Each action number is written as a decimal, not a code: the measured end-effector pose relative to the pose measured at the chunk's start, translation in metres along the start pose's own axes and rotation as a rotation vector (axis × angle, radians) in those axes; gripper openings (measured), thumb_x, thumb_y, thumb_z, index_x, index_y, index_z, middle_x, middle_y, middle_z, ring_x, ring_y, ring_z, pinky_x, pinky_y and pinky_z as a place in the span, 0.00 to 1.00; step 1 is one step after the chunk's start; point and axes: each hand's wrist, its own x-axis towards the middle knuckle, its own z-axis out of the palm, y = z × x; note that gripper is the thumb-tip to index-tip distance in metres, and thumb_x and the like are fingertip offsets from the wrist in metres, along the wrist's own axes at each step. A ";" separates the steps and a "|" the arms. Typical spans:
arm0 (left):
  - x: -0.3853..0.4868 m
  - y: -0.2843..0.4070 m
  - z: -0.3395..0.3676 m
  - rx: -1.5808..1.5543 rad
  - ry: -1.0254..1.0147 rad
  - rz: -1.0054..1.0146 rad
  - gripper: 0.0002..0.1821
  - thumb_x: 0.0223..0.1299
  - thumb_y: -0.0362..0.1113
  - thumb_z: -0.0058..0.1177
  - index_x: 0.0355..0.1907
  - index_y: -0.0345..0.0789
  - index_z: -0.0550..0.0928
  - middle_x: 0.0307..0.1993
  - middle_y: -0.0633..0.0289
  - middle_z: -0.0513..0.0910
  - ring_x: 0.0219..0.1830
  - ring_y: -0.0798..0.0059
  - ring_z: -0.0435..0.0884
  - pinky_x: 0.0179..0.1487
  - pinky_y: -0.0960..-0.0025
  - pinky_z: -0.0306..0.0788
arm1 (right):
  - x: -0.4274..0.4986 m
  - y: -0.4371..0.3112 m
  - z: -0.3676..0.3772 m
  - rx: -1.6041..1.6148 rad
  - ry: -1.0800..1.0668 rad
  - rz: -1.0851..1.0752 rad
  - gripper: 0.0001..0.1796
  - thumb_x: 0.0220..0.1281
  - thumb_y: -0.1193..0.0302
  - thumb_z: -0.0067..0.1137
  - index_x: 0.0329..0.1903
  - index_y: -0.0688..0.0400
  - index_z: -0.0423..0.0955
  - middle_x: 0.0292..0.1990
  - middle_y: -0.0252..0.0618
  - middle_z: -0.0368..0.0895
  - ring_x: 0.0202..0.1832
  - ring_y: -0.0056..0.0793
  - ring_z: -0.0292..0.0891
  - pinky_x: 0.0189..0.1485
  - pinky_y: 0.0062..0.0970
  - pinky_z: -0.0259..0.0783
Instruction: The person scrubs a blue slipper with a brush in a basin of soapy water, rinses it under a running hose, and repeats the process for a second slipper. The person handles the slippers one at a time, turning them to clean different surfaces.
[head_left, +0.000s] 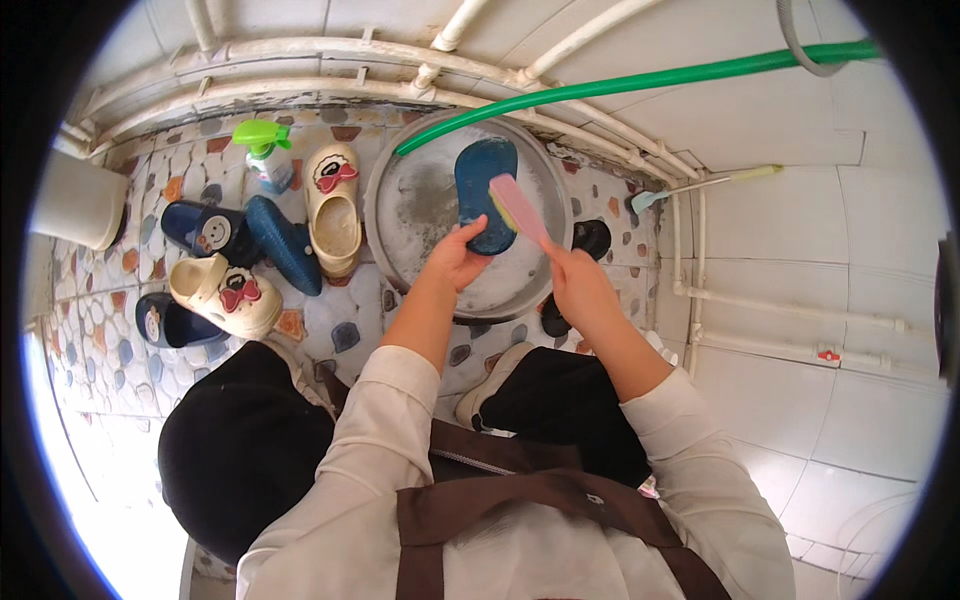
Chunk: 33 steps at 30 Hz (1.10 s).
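My left hand (457, 255) grips a blue slipper (480, 176) by its lower end, with the flat sole facing up. A pink-handled scrubbing brush (521, 210) is in my right hand (589, 285), its pale yellow bristles against the slipper's right side. Both are above a round grey metal basin (379, 247) that holds soapy, foamy water. The part of the slipper under the brush head is hidden.
A green hose (600, 88) reaches over the basin's rim. Left stand a spray bottle (268, 161), cream clogs (335, 225) and blue slippers (281, 244). Dark footwear (592, 238) lies right of the basin. White pipes (360, 49) line the wall; a long-handled brush (705, 187) leans there.
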 end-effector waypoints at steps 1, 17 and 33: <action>-0.001 0.006 0.002 0.014 -0.067 -0.046 0.21 0.63 0.32 0.56 0.57 0.34 0.71 0.53 0.59 0.77 0.55 0.65 0.76 0.60 0.60 0.69 | 0.006 0.003 0.000 0.019 0.075 0.000 0.21 0.64 0.74 0.49 0.59 0.49 0.74 0.30 0.53 0.74 0.36 0.51 0.74 0.40 0.40 0.70; -0.026 0.012 0.057 0.657 -0.282 0.046 0.39 0.54 0.24 0.61 0.70 0.36 0.62 0.58 0.60 0.75 0.59 0.71 0.72 0.65 0.68 0.62 | 0.064 0.065 -0.050 0.351 0.452 0.222 0.23 0.66 0.73 0.49 0.63 0.49 0.70 0.39 0.49 0.81 0.35 0.40 0.77 0.42 0.32 0.71; 0.015 0.011 0.019 0.678 0.300 0.382 0.43 0.62 0.53 0.56 0.66 0.21 0.60 0.56 0.43 0.73 0.57 0.60 0.73 0.59 0.64 0.66 | 0.024 -0.031 -0.009 0.245 -0.172 0.068 0.21 0.63 0.76 0.47 0.60 0.55 0.72 0.44 0.58 0.79 0.44 0.50 0.78 0.49 0.33 0.71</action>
